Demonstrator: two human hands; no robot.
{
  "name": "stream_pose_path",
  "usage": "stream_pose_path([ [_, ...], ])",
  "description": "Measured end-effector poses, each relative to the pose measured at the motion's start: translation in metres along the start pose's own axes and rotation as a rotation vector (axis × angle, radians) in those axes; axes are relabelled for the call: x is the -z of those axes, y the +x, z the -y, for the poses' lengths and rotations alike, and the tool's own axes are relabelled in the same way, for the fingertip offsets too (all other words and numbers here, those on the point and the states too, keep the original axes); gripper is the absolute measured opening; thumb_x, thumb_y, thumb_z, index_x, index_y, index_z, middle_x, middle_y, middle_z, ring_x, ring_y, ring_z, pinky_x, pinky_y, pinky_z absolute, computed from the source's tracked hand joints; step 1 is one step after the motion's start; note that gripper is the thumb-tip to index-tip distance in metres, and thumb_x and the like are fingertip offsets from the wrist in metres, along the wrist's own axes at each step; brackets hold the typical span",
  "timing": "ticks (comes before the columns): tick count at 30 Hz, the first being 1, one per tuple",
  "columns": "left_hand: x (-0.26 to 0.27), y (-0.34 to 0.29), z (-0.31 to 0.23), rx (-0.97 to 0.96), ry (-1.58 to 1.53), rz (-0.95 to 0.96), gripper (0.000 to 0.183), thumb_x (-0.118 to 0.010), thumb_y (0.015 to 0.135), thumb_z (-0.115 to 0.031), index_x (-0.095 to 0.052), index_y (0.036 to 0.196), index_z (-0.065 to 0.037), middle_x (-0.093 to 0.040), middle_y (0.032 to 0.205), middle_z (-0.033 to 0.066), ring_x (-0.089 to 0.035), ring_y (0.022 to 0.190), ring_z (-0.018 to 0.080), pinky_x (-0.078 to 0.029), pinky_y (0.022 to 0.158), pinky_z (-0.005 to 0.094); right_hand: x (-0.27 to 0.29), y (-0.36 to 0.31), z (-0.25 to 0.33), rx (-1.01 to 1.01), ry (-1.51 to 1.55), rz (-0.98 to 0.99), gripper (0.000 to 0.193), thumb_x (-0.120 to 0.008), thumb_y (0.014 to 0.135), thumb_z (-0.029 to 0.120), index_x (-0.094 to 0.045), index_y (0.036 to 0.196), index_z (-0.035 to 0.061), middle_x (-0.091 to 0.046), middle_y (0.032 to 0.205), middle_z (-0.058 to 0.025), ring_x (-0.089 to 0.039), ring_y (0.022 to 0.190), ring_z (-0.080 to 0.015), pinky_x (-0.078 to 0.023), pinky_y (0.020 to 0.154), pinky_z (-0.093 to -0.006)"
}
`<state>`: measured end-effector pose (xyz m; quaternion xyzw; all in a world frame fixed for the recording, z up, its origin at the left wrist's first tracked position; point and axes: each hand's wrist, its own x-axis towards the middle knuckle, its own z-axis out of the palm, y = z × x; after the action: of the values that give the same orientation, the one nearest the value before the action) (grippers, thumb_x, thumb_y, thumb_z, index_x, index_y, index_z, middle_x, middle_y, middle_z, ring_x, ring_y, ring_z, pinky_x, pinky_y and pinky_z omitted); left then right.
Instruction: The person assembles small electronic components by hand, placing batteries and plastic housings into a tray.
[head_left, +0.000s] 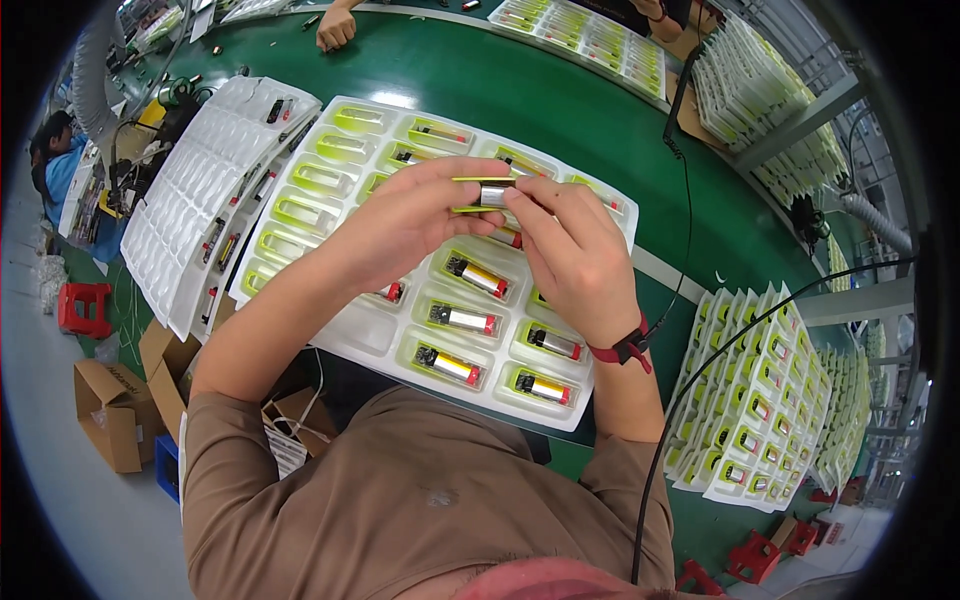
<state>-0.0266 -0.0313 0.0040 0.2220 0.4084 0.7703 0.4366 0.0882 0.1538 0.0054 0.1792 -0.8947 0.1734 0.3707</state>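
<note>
Brn short-slv shirt (400,490); red R-wrist strap (625,350) w/ cord (687,220).

A green bench (450,70) carries 1 broad white tray (360,335) at its near edge, stacked trays (190,180) at left, 1 filled tray (545,42) along the far side, cardboard (692,122) at upper right and small loose parts (311,22) toward the upper left.

The left hand (425,212) and right hand (585,250) pinch close together, fingers (535,225) curled, both forearms (275,312) angled inward.
</note>
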Motion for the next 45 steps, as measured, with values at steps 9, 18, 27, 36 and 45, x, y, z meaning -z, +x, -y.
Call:
stream_pose_path([
  [9, 0.003, 0.004, 0.004, 0.001, 0.291, -0.006, 0.043, -0.051, 0.1, -0.002, -0.054, 0.143, 0.002, -0.067, 0.121, 0.0091, -0.065, 0.104, 0.0145, -0.053, 0.096, 0.029, -0.011, -0.004, -0.01, -0.089, 0.138, -0.046, 0.03, -0.072, 0.082, -0.006, -0.071, 0.111, -0.0005, -0.065, 0.111, -0.0139, -0.067, 0.089, -0.0262, -0.056, 0.076, -0.0373],
  [18, -0.001, 0.001, -0.001, -0.107, 0.545, 0.005, 0.041, -0.052, 0.1, 0.001, -0.055, 0.141, 0.002, -0.069, 0.117, 0.0081, -0.067, 0.106, 0.0183, -0.054, 0.094, 0.0313, 0.0, -0.013, -0.03, -0.46, 0.513, 0.152, 0.045, -0.077, 0.086, 0.008, -0.064, 0.129, 0.0031, -0.066, 0.103, -0.0125, -0.067, 0.089, -0.0233, -0.055, 0.079, -0.034],
  [27, -0.012, -0.012, -0.022, -0.702, 2.206, 0.271, 0.032, -0.065, 0.08, -0.009, -0.063, 0.111, -0.001, -0.064, 0.097, 0.008, -0.065, 0.093, 0.023, -0.055, 0.082, 0.0331, 0.003, -0.009, 0.004, -0.038, -0.041, 0.253, 0.038, -0.075, 0.079, 0.01, -0.065, 0.113, -0.002, -0.062, 0.089, -0.0095, -0.065, 0.086, -0.027, -0.057, 0.073, -0.0381],
  [36, -0.015, -0.008, -0.016, -0.745, 2.181, 0.213, 0.034, -0.064, 0.078, -0.006, -0.062, 0.112, 0.001, -0.065, 0.103, 0.0125, -0.066, 0.094, 0.0266, -0.056, 0.081, 0.0355, 0.011, -0.007, 0.001, -0.028, -0.049, 0.202, 0.038, -0.074, 0.077, 0.007, -0.065, 0.113, -0.0017, -0.062, 0.092, -0.0104, -0.065, 0.086, -0.0274, -0.056, 0.074, -0.0382],
  [45, -0.016, -0.011, -0.026, -0.547, 1.386, 0.073, 0.037, -0.061, 0.087, 0.005, -0.065, 0.123, -0.002, -0.067, 0.113, 0.0178, -0.067, 0.103, 0.0361, -0.055, 0.088, 0.0418, 0.022, 0.001, 0.011, -0.334, 0.414, 0.011, 0.035, -0.068, 0.083, -0.003, -0.066, 0.117, -0.0017, -0.064, 0.1, -0.0135, -0.066, 0.085, -0.0251, -0.056, 0.075, -0.0328],
])
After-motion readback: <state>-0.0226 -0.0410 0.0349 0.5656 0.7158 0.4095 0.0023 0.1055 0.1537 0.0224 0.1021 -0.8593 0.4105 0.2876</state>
